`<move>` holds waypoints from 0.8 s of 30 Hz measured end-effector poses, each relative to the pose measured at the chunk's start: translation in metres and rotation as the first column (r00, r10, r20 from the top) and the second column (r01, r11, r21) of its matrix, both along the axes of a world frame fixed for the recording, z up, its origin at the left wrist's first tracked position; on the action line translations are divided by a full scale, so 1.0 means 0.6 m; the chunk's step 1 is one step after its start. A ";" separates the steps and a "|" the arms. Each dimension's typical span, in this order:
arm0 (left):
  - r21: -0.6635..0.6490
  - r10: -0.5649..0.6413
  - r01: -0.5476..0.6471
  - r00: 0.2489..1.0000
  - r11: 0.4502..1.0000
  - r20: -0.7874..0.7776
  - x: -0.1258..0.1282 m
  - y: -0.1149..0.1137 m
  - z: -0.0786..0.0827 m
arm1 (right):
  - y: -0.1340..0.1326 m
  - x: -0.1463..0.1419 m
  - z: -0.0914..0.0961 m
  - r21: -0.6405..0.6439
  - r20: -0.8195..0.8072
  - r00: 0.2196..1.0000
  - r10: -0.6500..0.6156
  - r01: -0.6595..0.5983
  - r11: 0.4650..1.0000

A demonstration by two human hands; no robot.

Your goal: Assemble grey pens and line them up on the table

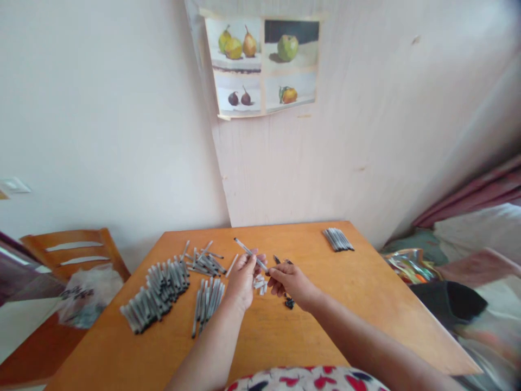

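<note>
Both my hands meet over the middle of the wooden table (366, 304). My left hand (243, 279) is closed around a thin grey pen barrel (246, 250) that sticks up and to the left. My right hand (290, 282) is closed in a pinch at the barrel's lower end. Under my hands lie a few small white pieces (259, 284) and small black pieces (289, 303). To my left is a large heap of grey barrels (157, 293), with a smaller row (207, 301) beside it.
A neat bundle of grey pens (338, 239) lies at the table's far right corner. A wooden chair (73, 252) holding a plastic bag (87, 296) stands to the left. Fruit pictures (262, 65) hang on the wall. Bedding and a shiny wrapper (409, 266) lie at right.
</note>
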State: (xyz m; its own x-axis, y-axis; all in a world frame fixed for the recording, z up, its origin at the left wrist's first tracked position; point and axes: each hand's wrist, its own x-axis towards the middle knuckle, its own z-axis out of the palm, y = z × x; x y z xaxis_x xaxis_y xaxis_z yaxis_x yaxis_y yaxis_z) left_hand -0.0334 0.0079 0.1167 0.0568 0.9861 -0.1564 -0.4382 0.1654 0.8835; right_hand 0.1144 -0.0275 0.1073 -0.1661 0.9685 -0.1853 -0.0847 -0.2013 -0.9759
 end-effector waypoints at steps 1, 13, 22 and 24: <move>-0.008 -0.018 0.018 1.000 1.000 0.002 -0.002 0.001 0.000 | -0.002 -0.003 0.001 -0.026 -0.046 0.999 -0.017 0.016 1.000; -0.017 -0.240 0.241 0.969 0.970 0.051 0.054 0.015 -0.007 | -0.016 0.044 -0.031 -0.140 -0.213 0.953 -0.216 0.189 0.972; 0.109 -0.266 0.323 0.894 0.940 -0.361 0.125 0.035 -0.031 | 0.000 0.141 -0.047 0.093 0.013 0.886 -0.463 0.460 0.883; 0.179 -0.231 0.360 0.835 0.916 -0.500 0.133 0.039 -0.035 | 0.007 0.167 -0.047 0.170 0.056 0.842 -0.536 0.521 0.836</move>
